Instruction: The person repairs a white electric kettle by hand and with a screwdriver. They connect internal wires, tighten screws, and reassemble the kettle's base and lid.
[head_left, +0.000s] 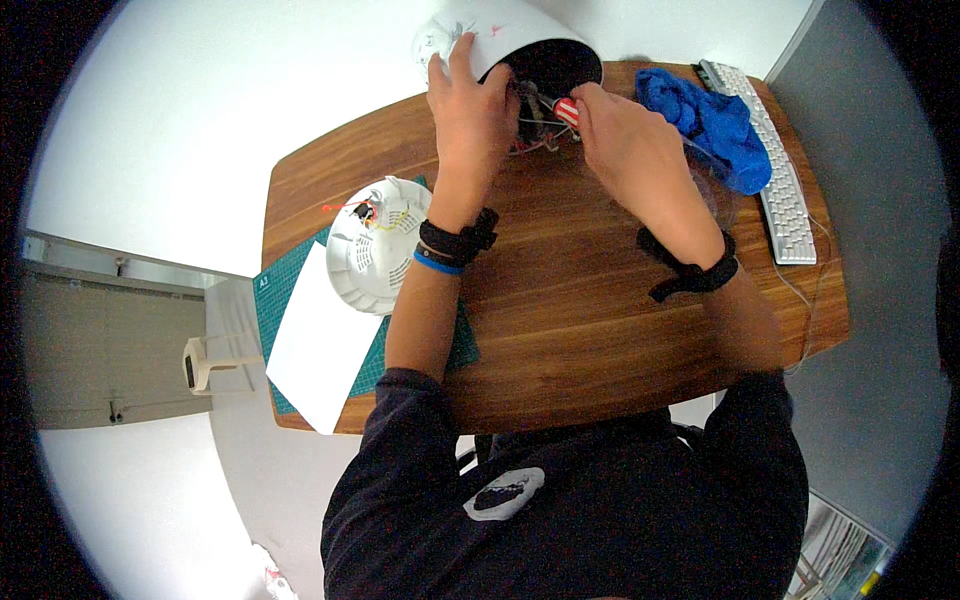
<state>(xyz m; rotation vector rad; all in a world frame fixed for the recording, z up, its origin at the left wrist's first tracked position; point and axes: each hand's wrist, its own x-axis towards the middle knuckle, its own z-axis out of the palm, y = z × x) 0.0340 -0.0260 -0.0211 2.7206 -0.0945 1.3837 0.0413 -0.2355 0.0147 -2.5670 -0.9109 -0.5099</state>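
At the back of the desk, a white cylindrical housing (530, 30) lies on its side, its dark opening facing me. My left hand (470, 120) grips its left part and rim, some fingers on the outside and others at the opening. My right hand (630, 150) is closed on a red-and-white handled tool (566, 111), whose metal end reaches among wires and dark parts (530, 120) at the opening. Exactly what the tool touches is too small to tell. Left of my left forearm sits a round white plastic cover (365, 260) with small wired parts on it.
A brown wooden desk (570, 320) holds a green cutting mat (290, 270) under a white sheet (310, 370) at the left. A blue cloth (705, 120) and a white keyboard (785, 220) with a cable lie at the right. A pale stool-like object (200, 365) stands beyond the desk's left edge.
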